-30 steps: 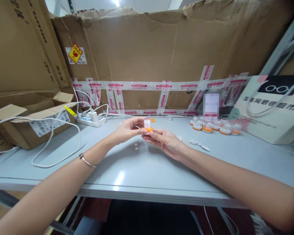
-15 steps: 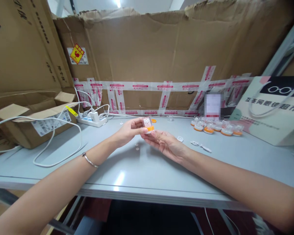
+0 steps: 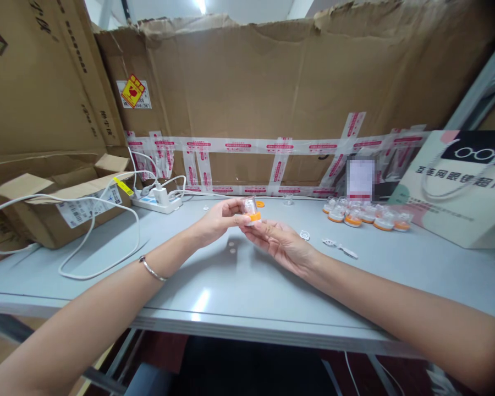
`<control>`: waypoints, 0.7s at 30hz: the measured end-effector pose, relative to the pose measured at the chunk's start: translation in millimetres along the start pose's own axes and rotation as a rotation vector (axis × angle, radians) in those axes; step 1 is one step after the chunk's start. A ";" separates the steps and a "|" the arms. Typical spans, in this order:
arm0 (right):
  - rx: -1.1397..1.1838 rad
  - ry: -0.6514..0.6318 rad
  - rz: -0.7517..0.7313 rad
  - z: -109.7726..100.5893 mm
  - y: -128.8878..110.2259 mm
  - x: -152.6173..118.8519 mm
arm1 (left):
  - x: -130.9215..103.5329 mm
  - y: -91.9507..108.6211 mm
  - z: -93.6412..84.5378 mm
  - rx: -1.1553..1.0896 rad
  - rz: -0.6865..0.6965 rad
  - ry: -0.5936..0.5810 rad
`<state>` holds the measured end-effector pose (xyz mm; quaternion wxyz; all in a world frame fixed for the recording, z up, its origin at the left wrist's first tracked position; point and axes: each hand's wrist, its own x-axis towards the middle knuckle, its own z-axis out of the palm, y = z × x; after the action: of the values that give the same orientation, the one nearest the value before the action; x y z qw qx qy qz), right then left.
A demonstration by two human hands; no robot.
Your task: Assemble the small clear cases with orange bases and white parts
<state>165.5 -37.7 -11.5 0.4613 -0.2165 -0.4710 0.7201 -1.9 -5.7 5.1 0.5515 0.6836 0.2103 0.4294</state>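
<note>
A small clear plastic container with an orange ring and white base (image 3: 253, 215) is held up above the table between my two hands. White pieces show through its clear wall. The fingers and thumb of my left hand (image 3: 225, 219) close on its left side. My right hand (image 3: 282, 246), palm turned up, grips the base from below and the right. An orange ring (image 3: 260, 204) lies just behind the container, partly covered by it. Two small white discs (image 3: 232, 247) rest on the table under my hands.
Several similar orange-and-white containers (image 3: 383, 224) cluster at the right, beside a paper bag (image 3: 457, 192). White parts (image 3: 304, 235) and a white strip (image 3: 340, 248) lie nearer. A power strip (image 3: 159, 203), looping cable (image 3: 137, 231) and open carton (image 3: 78, 225) occupy the left. Cardboard (image 3: 247, 88) walls the back.
The white patterned piece inside the container stood out near its top and now shows less, sitting lower or turned. Both hands keep their grip; the view has shifted slightly.
</note>
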 end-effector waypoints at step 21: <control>0.008 0.046 0.000 -1.8 2.7 2.7 | 2.2 -9.8 0.5 -0.010 0.002 0.041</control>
<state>164.2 -34.9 -14.4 0.4726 -0.2311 -0.4575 0.7169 1.5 -1.3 -3.3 0.5501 0.6719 0.2189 0.4449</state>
